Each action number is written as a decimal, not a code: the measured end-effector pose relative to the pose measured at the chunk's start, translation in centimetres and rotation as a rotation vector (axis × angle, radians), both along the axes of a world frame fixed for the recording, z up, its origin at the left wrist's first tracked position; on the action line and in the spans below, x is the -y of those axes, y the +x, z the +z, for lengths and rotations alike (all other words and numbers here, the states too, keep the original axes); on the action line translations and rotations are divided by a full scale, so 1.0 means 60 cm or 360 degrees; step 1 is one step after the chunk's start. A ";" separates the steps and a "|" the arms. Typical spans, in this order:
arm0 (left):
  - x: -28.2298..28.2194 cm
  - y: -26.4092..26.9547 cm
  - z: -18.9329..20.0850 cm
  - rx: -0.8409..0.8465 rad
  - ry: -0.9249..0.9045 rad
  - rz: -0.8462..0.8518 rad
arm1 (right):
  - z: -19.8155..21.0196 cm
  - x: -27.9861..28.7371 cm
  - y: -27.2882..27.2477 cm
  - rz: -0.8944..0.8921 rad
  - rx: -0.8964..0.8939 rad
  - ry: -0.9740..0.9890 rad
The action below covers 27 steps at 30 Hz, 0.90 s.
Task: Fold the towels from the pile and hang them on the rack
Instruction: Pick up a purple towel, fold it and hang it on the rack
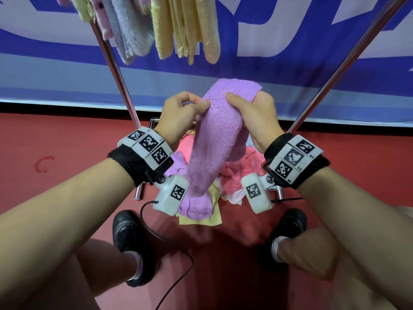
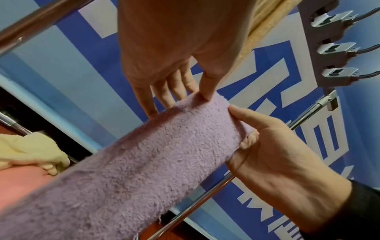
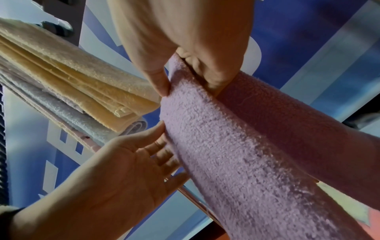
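A folded purple towel (image 1: pixel 216 135) hangs lengthwise between my hands, its fold at the top. My left hand (image 1: pixel 201 104) pinches its left edge, thumb in front and fingers behind. My right hand (image 1: pixel 237 97) grips the top right edge, thumb in front. In the left wrist view the left hand (image 2: pixel 180 100) has its thumb pressed on the towel (image 2: pixel 164 154), and the right hand (image 2: pixel 242 126) clasps its end. In the right wrist view the right hand (image 3: pixel 185 81) pinches the towel (image 3: pixel 236 146). The pile (image 1: pixel 237 175) of pink, purple and yellow towels lies on the floor below.
The rack's metal legs (image 1: pixel 114 70) slant up on both sides, with yellow, grey and pink towels (image 1: pixel 178 25) hung at the top. A blue and white banner (image 1: pixel 290 63) stands behind. My black shoes (image 1: pixel 131 238) and a cable (image 1: pixel 169 242) are on the red floor.
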<state>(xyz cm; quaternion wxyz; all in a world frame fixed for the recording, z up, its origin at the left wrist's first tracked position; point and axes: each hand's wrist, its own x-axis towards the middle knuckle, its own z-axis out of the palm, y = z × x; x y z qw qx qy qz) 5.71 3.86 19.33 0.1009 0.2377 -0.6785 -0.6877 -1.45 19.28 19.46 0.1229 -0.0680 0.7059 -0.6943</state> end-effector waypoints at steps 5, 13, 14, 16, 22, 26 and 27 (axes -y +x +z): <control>0.000 0.004 -0.003 0.0121 0.0207 -0.0426 | 0.010 -0.006 -0.005 0.0009 0.0120 -0.0215; -0.008 0.000 0.001 -0.0081 0.0079 -0.0180 | 0.032 -0.007 -0.022 0.0038 0.0199 -0.0275; -0.010 0.001 0.003 0.0003 0.0091 -0.0248 | 0.035 -0.010 -0.024 0.0028 0.0180 -0.0224; -0.016 0.007 0.009 0.0203 0.0110 -0.0471 | 0.039 -0.013 -0.035 0.0026 0.0173 -0.0138; -0.008 0.001 0.020 0.0024 0.0366 -0.0239 | 0.023 -0.018 -0.008 0.0603 0.0769 -0.0448; 0.011 0.004 0.014 0.0021 0.0410 0.0150 | -0.027 -0.002 0.044 0.0493 0.0687 -0.0245; 0.013 0.005 0.014 0.0032 0.0355 0.0175 | -0.028 0.001 0.046 0.0411 0.0628 -0.0213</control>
